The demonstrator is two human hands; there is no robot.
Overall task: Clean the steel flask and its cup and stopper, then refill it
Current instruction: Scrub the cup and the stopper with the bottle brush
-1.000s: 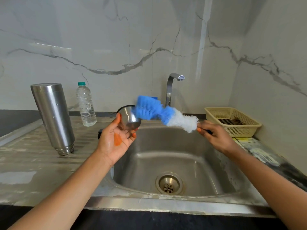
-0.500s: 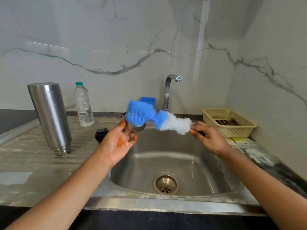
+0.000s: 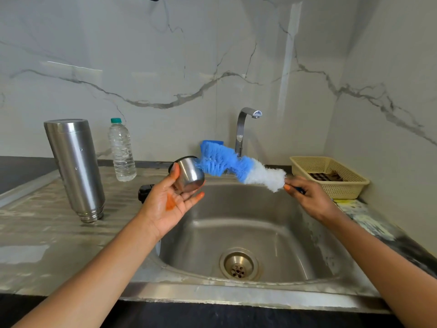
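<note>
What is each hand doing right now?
The left hand holds the cup.
The right hand grips the brush by its handle.

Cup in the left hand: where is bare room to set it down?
Free: the drainboard in front of the flask, and the sink floor around the drain. Crowded: behind, by flask, bottle and stopper; right corner, by the basket.

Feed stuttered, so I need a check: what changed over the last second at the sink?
The left hand turned the steel cup; its side and base now show. The right hand swept the bottle brush over it; the blue head now lies against the cup's side. Both grips, the upturned flask and the water bottle are unchanged.
</note>
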